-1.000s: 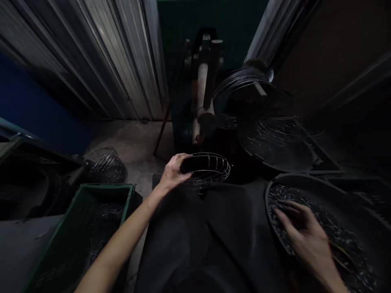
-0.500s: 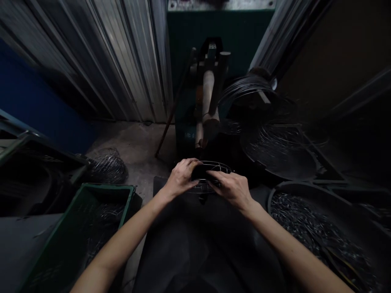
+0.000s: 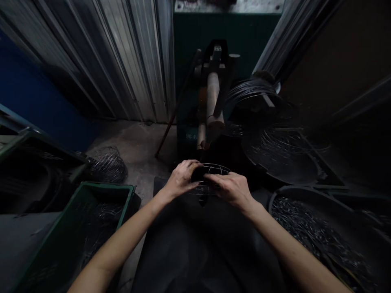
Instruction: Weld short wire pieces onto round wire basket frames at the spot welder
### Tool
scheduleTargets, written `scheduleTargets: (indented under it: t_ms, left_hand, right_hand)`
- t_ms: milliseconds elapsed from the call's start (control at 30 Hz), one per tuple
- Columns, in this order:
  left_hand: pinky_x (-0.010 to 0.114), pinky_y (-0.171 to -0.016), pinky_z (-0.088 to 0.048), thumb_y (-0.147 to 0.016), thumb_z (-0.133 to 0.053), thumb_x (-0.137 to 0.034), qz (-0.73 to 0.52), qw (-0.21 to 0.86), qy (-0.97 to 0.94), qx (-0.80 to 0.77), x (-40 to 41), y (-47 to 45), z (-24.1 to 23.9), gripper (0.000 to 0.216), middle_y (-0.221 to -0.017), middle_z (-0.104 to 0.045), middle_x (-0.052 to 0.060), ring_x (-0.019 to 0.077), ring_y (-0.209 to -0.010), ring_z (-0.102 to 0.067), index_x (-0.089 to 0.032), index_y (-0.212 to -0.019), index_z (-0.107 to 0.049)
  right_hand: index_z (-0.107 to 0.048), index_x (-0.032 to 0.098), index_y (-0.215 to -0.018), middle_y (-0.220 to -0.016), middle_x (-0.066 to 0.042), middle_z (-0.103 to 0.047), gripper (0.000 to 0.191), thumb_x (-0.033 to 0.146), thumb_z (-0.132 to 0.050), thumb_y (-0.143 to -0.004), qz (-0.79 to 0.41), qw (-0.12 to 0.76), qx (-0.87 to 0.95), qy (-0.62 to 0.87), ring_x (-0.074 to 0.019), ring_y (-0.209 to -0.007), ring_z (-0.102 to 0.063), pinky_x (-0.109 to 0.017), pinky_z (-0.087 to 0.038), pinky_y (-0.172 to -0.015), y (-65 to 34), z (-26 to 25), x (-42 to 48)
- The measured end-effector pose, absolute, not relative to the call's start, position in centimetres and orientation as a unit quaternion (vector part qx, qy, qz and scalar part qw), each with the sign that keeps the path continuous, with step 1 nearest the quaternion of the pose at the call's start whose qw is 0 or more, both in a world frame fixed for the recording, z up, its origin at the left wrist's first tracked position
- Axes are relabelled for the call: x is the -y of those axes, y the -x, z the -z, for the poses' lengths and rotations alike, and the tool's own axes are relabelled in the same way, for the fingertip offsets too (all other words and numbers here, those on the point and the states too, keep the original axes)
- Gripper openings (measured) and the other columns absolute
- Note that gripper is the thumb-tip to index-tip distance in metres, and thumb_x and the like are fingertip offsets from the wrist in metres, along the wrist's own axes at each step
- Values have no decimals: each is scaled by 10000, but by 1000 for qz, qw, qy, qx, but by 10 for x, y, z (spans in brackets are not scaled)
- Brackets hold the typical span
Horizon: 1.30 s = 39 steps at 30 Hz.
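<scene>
A round wire frame with thin metal rings and cross wires lies between my hands, just above the dark apron over my lap. My left hand is closed on its left side, thumb below and fingers above. On its right side my right hand grips it, fingers reaching in toward the middle. My fingers and the dim light hide part of the frame. Just beyond my hands stands a machine with thick round metal arms pointing toward me.
At the left is a green crate with wire pieces inside; a tangled wire bundle lies on the floor behind it. To the right stands a large tub of small metal pieces. Coiled wire hangs beside the machine.
The wire frame has turned slightly between my hands, and its cross wires sit differently. My right fingers have shifted a little leftward. The view has swung slightly left.
</scene>
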State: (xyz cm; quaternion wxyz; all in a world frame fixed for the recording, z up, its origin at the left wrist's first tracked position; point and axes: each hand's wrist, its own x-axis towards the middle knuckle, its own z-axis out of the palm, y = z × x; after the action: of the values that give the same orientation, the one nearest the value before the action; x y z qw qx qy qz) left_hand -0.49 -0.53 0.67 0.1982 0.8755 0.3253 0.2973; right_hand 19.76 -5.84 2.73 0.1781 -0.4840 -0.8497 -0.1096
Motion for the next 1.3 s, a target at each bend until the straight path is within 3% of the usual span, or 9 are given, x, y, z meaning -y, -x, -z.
scheduleTargets:
  t_ms: [333,567,800,1000,1300]
  left_hand:
    - [411,-918,-489,-746,-672,-182,-316,189,-876,-311,5,4,-6,468,-1189,-558,97,253,-1096,-548,-204,-1177,-491]
    - [410,-918,-493,-743,-675,-182,-315,196,-873,-317,3,4,-9,475,-1187,-557,90,252,-1102,-548,-218,-1180,-493]
    - [410,-917,-497,-707,-706,-142,-341,194,-864,-316,-7,6,-9,514,-1184,-560,96,255,-1098,-550,-209,-1168,-489]
    - [415,-942,-486,-728,-692,-159,-354,174,-865,-310,-20,6,-3,511,-1195,-548,88,244,-1122,-538,-217,-1186,-473]
    - [435,-940,-485,-709,-716,-164,-355,171,-861,-321,-31,4,-5,530,-1197,-549,96,257,-1121,-540,-221,-1181,-483]
  right_hand:
    - [-650,282,-1071,-913,36,-747,235,344,-588,-853,113,165,853,483,-109,-643,-654,-262,-358,-583,-206,-30,57]
    - [-683,289,-988,-805,53,-747,177,279,-576,-848,138,179,849,477,-101,-566,-621,-261,-343,-567,-203,-28,56]
    - [-681,241,-1014,-968,34,-739,228,150,-538,-861,211,198,865,411,-83,-575,-606,-267,-337,-576,-201,-34,49]
    - [-688,223,-987,-974,33,-738,191,155,-569,-854,260,231,857,380,-68,-539,-560,-257,-333,-584,-203,-34,36]
    - [-690,236,-1012,-1006,8,-732,234,130,-575,-839,284,215,857,372,-59,-548,-542,-260,-327,-592,-206,-32,24]
